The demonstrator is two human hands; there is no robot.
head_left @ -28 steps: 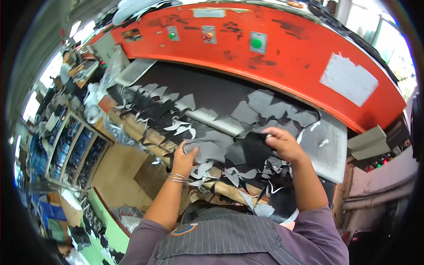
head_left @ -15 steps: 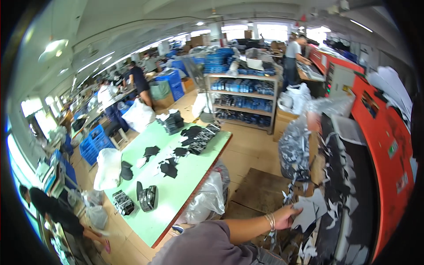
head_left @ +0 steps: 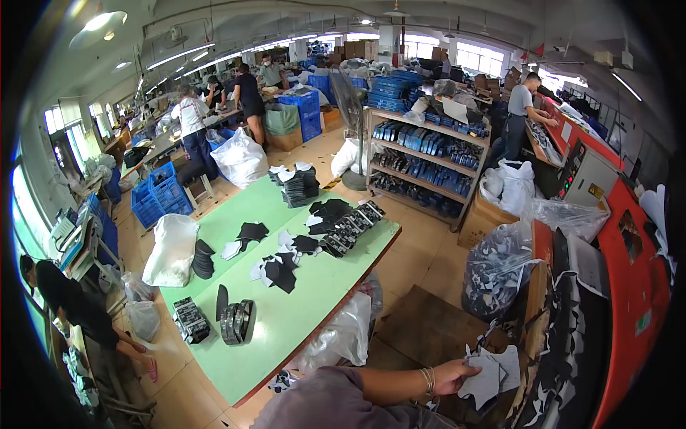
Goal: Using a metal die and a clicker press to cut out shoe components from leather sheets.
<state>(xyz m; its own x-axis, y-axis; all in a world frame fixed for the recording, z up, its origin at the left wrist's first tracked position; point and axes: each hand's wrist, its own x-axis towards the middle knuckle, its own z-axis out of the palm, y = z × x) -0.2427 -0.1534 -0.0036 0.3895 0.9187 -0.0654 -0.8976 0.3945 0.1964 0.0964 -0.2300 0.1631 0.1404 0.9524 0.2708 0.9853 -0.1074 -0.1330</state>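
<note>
Low on the right, my left hand (head_left: 457, 376) pinches a small stack of light-grey cut sheet pieces (head_left: 489, 379) with pointed, irregular edges. The forearm, with bangles at the wrist, reaches across from a grey sleeve (head_left: 321, 400). Beside the held pieces, a dark machine bed (head_left: 564, 350) is strewn with torn offcuts. My right hand is out of view. To the left stands a green table (head_left: 307, 314) bearing black and grey cut pieces (head_left: 275, 272), a dark stacked pile (head_left: 294, 186) and metal-edged cutting dies (head_left: 236, 322).
A red machine (head_left: 632, 286) lines the right side, with a clear bag of scraps (head_left: 496, 275) by it. Behind the table stands a shelf rack (head_left: 421, 168) of blue dies. Brown board (head_left: 421, 329) covers the floor near me. Several people work farther off.
The view has swung, so the table and rack sit farther right. My left hand, with the grey pieces, has moved off the machine bed toward the table side.
</note>
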